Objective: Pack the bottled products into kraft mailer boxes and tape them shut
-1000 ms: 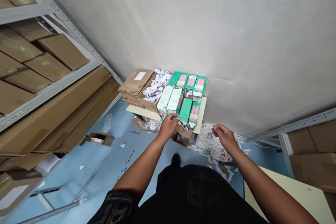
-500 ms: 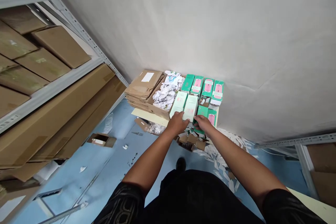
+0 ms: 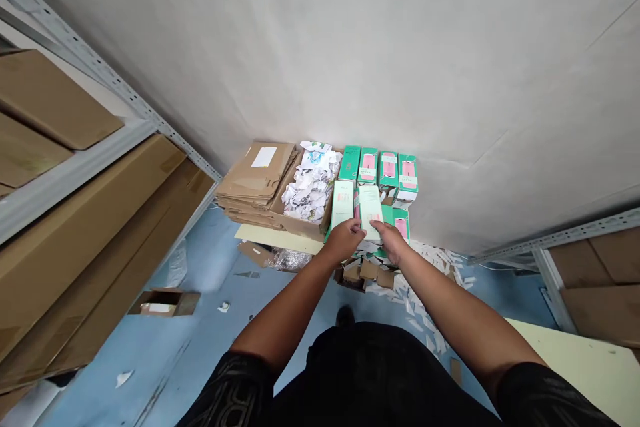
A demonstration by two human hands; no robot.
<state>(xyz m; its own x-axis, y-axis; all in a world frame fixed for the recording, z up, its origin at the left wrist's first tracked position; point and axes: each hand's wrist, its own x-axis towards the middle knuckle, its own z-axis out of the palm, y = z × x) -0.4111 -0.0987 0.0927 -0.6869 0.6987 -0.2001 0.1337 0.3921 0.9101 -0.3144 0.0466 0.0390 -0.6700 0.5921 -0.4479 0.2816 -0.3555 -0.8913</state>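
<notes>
Both my hands meet at the near end of a pale green carton [image 3: 371, 209] that lies among several green and pink cartons [image 3: 389, 169] on a low board by the wall. My left hand [image 3: 346, 241] grips the carton's near left corner with bent fingers. My right hand [image 3: 393, 240] pinches its near right corner. A second pale carton [image 3: 343, 201] lies just to the left of it. The carton in my hands sits slightly raised and angled over its neighbours.
An open cardboard box [image 3: 300, 221] full of crumpled paper stands left of the cartons, beside a stack of flat cardboard [image 3: 255, 177]. Paper strips [image 3: 430, 260] and cardboard scraps [image 3: 367, 273] litter the blue floor. Metal shelving [image 3: 75, 167] with large boxes runs along the left; a table corner [image 3: 575, 360] is at the right.
My right hand swung in from over the paper strips to join the left at the cartons. Both hands then took the pale green carton, which has shifted right of its neighbour.
</notes>
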